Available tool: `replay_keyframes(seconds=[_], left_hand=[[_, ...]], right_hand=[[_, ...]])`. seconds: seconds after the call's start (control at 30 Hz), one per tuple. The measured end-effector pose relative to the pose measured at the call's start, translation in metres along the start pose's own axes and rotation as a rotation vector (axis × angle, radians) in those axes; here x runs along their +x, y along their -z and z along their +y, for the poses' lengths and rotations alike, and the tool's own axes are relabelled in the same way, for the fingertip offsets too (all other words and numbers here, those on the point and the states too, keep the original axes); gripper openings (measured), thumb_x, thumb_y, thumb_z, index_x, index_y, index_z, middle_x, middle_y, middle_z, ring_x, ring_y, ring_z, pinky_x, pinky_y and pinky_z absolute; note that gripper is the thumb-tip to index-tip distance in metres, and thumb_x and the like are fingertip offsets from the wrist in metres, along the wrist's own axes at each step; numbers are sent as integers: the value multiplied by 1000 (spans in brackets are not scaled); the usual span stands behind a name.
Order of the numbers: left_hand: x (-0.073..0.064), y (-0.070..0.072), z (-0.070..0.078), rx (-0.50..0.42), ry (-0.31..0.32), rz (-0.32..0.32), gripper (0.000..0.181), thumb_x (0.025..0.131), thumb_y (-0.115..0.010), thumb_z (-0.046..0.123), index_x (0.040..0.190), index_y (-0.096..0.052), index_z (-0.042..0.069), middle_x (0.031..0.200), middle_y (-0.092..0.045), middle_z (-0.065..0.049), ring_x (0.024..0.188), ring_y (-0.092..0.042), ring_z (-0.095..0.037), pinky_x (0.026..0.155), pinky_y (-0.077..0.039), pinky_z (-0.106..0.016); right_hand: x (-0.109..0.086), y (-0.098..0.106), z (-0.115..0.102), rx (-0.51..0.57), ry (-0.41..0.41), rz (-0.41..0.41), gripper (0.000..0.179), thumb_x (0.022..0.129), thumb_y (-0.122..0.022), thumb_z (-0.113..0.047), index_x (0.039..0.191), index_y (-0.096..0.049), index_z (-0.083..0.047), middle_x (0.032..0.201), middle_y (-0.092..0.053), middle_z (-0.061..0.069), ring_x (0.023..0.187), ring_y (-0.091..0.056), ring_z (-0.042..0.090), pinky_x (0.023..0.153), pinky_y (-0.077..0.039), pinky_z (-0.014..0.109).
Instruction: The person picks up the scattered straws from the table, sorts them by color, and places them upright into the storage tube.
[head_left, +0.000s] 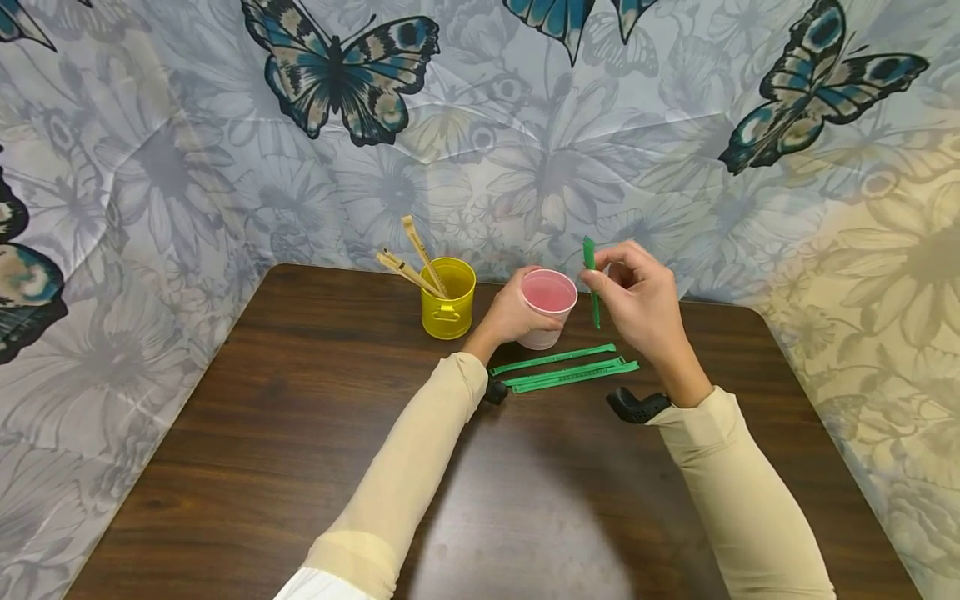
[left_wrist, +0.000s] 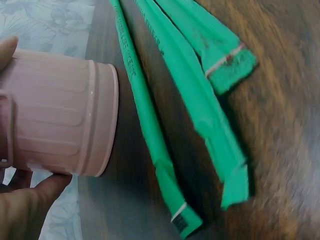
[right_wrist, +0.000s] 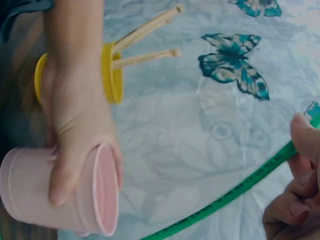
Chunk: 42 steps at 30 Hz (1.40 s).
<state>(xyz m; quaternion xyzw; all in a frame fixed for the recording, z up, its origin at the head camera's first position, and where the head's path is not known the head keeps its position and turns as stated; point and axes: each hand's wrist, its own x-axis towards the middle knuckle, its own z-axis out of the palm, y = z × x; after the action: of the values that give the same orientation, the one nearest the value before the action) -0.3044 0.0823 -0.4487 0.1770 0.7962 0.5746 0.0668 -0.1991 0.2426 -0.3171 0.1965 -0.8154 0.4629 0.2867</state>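
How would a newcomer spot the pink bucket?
On the dark wooden table, go to the far side, by the patterned cloth. The left hand grips the pink bucket there, beyond the green strips lying down. Unlike the yellow bucket beside it, which holds tan sticks, it is pale pink and shows no sticks inside.

Cup point(left_wrist: 60, 112): pale pink
Strips point(left_wrist: 142, 100): green, dark lettering
Bucket point(head_left: 461, 304): bright yellow
Sticks point(head_left: 425, 254): tan
Surface point(head_left: 247, 450): dark brown, streaked grain
Sleeves point(head_left: 411, 454): plain cream
Cloth point(head_left: 562, 167): pale grey-blue flowers, yellowish at right
Butterflies point(head_left: 337, 71): teal, black, tan
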Motion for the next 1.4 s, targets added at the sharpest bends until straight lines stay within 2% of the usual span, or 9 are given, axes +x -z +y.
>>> replay_keyframes(seconds=[0.2,0.4,0.53,0.67,0.77,0.93,1.0,1.2,1.4], left_hand=[[1,0,-3,19,-23,7,109,64,-98,25,153,-36,18,139,-60,-4,124,-60,-21,106,-51,-38],[1,2,-3,15,-28,-7,109,65,-97,24,153,-35,18,140,-60,-3,123,-60,-20,106,-51,-36],[1,4,-2,1,-25,-15,110,66,-97,24,154,-33,18,141,-59,-3,124,-59,-20,107,-50,-38],[1,6,-1,8,-28,-38,109,67,-96,24,155,-32,20,141,-58,-1,124,-59,-18,106,-51,-38],[3,6,-1,13,-78,-66,97,69,-95,23,149,-39,23,135,-61,3,119,-60,-16,101,-53,-35],[5,5,-1,17,-99,-99,87,73,-92,22,143,-42,27,130,-61,6,117,-61,-15,99,-53,-35],[6,5,-2,12,-110,-104,84,72,-92,19,141,-44,26,129,-63,6,117,-61,-16,100,-53,-34],[12,4,-4,-16,-206,-120,69,69,-93,11,127,-57,23,120,-69,5,109,-64,-13,98,-53,-29],[13,4,-4,-9,-220,-119,72,67,-93,9,128,-58,21,121,-69,5,110,-64,-11,100,-52,-28]], right_hand=[[17,-12,-5,73,42,94,10,86,-79,0,92,-72,2,74,-47,-11,56,-36,5,52,-27,20],[29,-27,-5,117,74,98,10,86,-79,-1,91,-71,3,74,-49,-12,55,-35,5,52,-27,19],[33,-39,0,111,17,45,9,87,-79,-4,93,-74,-1,79,-53,-11,55,-36,6,53,-28,20],[30,-51,13,3,-52,-24,12,88,-79,-10,98,-76,-5,87,-61,-4,56,-38,6,54,-30,19],[27,-57,23,-81,-85,-81,15,91,-78,-17,102,-75,-7,95,-67,2,58,-40,8,53,-32,19],[21,-66,36,-155,-139,-165,18,93,-76,-20,105,-73,-6,101,-72,9,65,-46,16,57,-37,21],[19,-69,39,-183,-141,-181,18,93,-76,-19,104,-73,-6,100,-73,10,63,-47,16,57,-38,22],[16,-72,44,-218,-140,-187,15,92,-77,-18,100,-73,-6,96,-74,10,60,-49,14,54,-39,22],[15,-73,43,-217,-170,-206,17,91,-78,-17,100,-72,-5,96,-75,11,66,-54,16,58,-41,23]])
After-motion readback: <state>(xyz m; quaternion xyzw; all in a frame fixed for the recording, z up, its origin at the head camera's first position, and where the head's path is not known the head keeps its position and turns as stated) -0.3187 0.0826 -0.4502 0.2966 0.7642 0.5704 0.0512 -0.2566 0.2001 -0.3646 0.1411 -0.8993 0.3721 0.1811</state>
